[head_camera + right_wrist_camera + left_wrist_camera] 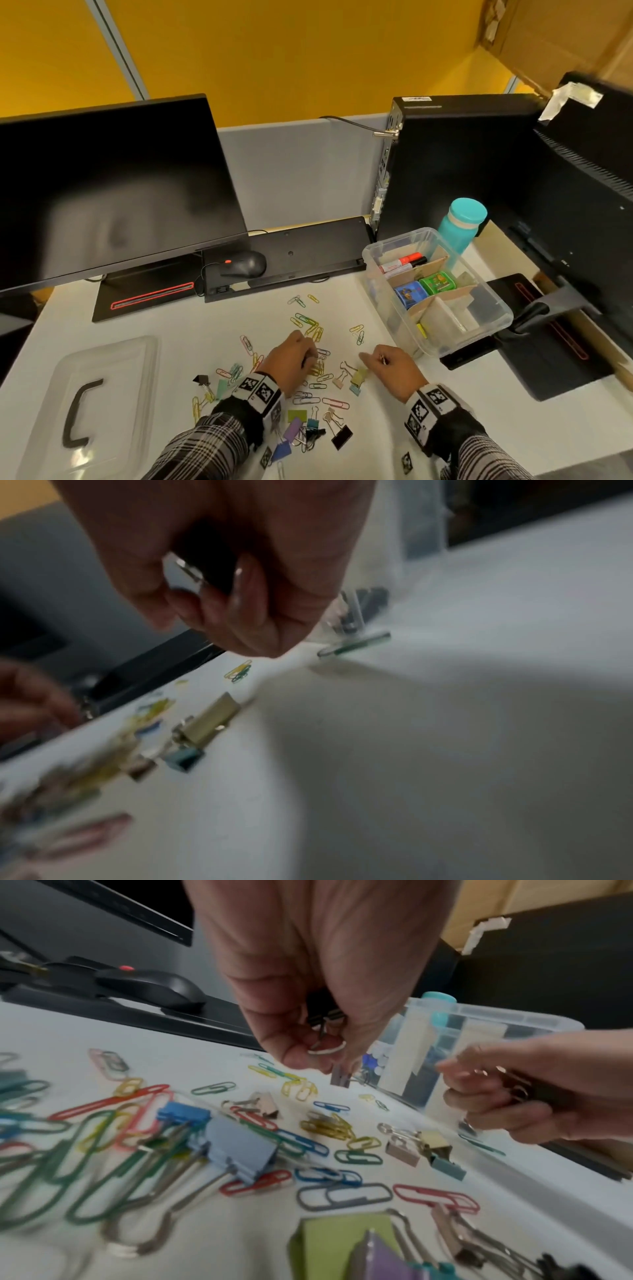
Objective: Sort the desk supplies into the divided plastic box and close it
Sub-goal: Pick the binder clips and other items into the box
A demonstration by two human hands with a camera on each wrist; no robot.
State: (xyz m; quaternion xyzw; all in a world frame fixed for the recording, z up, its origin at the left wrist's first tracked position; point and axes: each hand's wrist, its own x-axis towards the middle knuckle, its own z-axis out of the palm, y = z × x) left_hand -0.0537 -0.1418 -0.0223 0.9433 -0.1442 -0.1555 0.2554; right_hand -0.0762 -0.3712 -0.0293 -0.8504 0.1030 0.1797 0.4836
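Clear plastic, the divided box (493, 320) stands open on the white desk (171, 322), with markers (402, 262) in its far compartment and two small tins (423, 289) in the middle one. Its lid (99, 404) lies well apart from the box, handle up. Coloured paper clips (310, 325) and binder clips (298, 430) are scattered beside the box, nearer the person. The left hand (308, 988), fingers curled, grips a black binder clip (322, 1012). The right hand (222, 569), nearer the box, is clenched around another dark binder clip (209, 564).
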